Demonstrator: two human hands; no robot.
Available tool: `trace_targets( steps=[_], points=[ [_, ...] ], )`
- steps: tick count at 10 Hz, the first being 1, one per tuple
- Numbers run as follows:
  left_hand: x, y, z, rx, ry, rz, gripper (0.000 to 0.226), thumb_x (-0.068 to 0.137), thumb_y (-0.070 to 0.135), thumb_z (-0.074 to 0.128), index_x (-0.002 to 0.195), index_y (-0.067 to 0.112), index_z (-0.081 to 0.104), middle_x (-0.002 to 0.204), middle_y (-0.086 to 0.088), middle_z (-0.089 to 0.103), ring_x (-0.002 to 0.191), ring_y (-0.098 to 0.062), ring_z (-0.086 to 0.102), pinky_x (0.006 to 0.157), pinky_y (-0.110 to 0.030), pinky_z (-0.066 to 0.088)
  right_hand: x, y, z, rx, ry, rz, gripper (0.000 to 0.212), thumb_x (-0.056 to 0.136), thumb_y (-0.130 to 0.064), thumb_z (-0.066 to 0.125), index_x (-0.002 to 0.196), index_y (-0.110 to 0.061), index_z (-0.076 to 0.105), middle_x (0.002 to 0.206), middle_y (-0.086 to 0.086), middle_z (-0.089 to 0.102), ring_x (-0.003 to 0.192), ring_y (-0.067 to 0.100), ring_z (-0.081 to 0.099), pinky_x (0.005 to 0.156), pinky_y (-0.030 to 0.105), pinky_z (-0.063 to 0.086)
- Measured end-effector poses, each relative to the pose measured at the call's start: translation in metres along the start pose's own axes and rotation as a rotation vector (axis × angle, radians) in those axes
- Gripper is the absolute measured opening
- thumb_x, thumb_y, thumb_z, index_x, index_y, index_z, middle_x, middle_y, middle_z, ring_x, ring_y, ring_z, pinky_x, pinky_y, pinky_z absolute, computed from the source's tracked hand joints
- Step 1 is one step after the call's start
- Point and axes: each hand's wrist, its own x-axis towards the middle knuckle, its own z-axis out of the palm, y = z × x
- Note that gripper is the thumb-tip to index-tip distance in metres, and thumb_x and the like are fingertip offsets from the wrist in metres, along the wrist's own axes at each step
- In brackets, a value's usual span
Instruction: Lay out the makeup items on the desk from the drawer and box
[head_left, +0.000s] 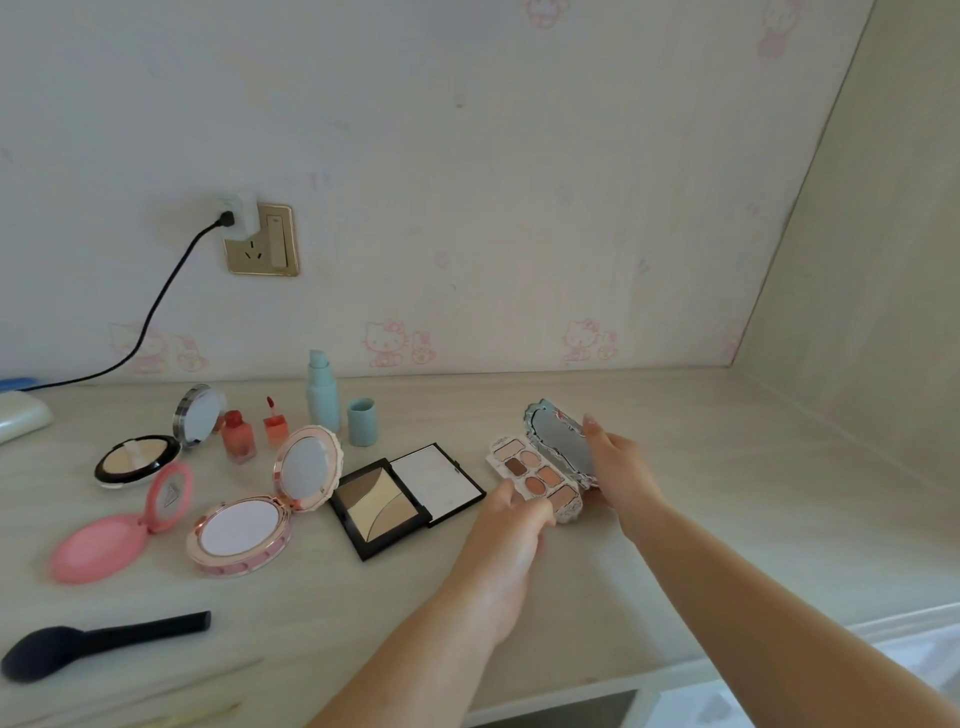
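**Positioning the Open Eyeshadow Palette on the Desk**

My left hand (511, 512) pinches the near edge of the eyeshadow palette (540, 475), thumb and fingers curled onto its pan tray. My right hand (618, 467) grips the hinged mirror lid (558, 444) from the right side, fingers wrapped behind it. Both forearms extend forward over the desk (675, 519), the left from low centre, the right from the lower right corner.

I judge the two-handed hold to serve one purpose: the left hand steadies the tray while the right sets the lid angle, so the palette rests open with its colours showing. The tray appears at or just above the desk surface; I cannot tell whether it is touching.

The palette sits just right of the black contour compact (405, 499), extending the row of opened items. Further left lie the rose-gold powder compact (260, 514), the pink mirror compact (119, 535) and the black-rimmed powder compact (137, 460). Behind them stand two red bottles (239, 436), a blue pump bottle (322, 397) and its cap (362, 421). A black brush (98, 642) lies near the front edge.
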Motion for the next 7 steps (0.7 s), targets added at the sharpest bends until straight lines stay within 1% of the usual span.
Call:
trace_targets(
  steps=[1, 2, 3, 4, 5, 6, 7],
  points=[
    [0.008, -0.003, -0.004, 0.030, -0.046, -0.027, 0.083, 0.056, 0.023, 0.050, 0.139, 0.021, 0.043, 0.131, -0.001, 0.057, 0.098, -0.013, 0.054, 0.099, -0.030, 0.041, 0.006, 0.002, 0.000, -0.043, 0.001, 0.006, 0.046, 0.091, -0.055, 0.042, 0.073, -0.018, 0.062, 0.070, 0.000, 0.058, 0.062, 0.015, 0.051, 0.056, 0.026, 0.034],
    [0.009, -0.006, -0.008, 0.011, -0.062, -0.020, 0.080, 0.058, 0.022, 0.051, 0.137, 0.018, 0.046, 0.132, 0.000, 0.056, 0.104, -0.011, 0.056, 0.097, -0.028, 0.044, 0.012, 0.005, 0.002, -0.090, -0.007, -0.009, 0.045, 0.091, -0.054, 0.043, 0.068, -0.019, 0.059, 0.068, 0.001, 0.057, 0.063, 0.019, 0.051, 0.058, 0.029, 0.035],
    [0.013, -0.009, -0.018, -0.031, -0.091, -0.017, 0.051, 0.061, 0.019, 0.051, 0.110, 0.007, 0.059, 0.123, -0.001, 0.062, 0.102, -0.011, 0.055, 0.091, -0.029, 0.047, 0.015, 0.005, 0.001, -0.121, -0.010, -0.024, 0.048, 0.092, -0.050, 0.044, 0.056, -0.019, 0.050, 0.058, -0.002, 0.047, 0.059, 0.020, 0.043, 0.053, 0.028, 0.028],
    [0.017, -0.012, -0.024, -0.055, -0.128, -0.006, 0.032, 0.060, 0.020, 0.051, 0.090, 0.018, 0.062, 0.108, 0.003, 0.067, 0.099, -0.011, 0.052, 0.090, -0.030, 0.046, 0.018, 0.008, 0.000, -0.137, -0.007, -0.034, 0.048, 0.091, -0.050, 0.045, 0.056, -0.019, 0.049, 0.058, -0.002, 0.046, 0.057, 0.017, 0.041, 0.053, 0.029, 0.028],
    [0.018, -0.012, -0.024, -0.091, -0.149, -0.022, 0.033, 0.058, 0.021, 0.054, 0.088, 0.025, 0.065, 0.109, 0.010, 0.069, 0.104, -0.008, 0.054, 0.092, -0.029, 0.044, 0.016, 0.007, -0.001, -0.120, -0.023, -0.025, 0.046, 0.091, -0.053, 0.045, 0.075, -0.012, 0.062, 0.072, 0.004, 0.056, 0.064, 0.019, 0.048, 0.060, 0.029, 0.034],
    [0.015, -0.011, -0.022, -0.112, -0.139, -0.022, 0.032, 0.063, 0.020, 0.054, 0.089, 0.029, 0.071, 0.111, 0.012, 0.070, 0.112, -0.004, 0.055, 0.097, -0.030, 0.042, 0.014, 0.011, -0.004, -0.063, -0.025, -0.030, 0.045, 0.091, -0.052, 0.045, 0.095, -0.013, 0.065, 0.089, 0.005, 0.066, 0.079, 0.021, 0.058, 0.072, 0.031, 0.042],
    [0.002, -0.004, -0.021, -0.094, -0.071, 0.005, 0.027, 0.074, 0.020, 0.063, 0.098, 0.034, 0.064, 0.117, 0.013, 0.063, 0.107, 0.003, 0.052, 0.097, -0.029, 0.042, 0.001, 0.009, -0.014, -0.035, 0.026, -0.115, 0.029, 0.092, -0.046, 0.048, 0.102, -0.022, 0.061, 0.094, -0.005, 0.064, 0.086, 0.014, 0.057, 0.075, 0.029, 0.039]
  ],
)
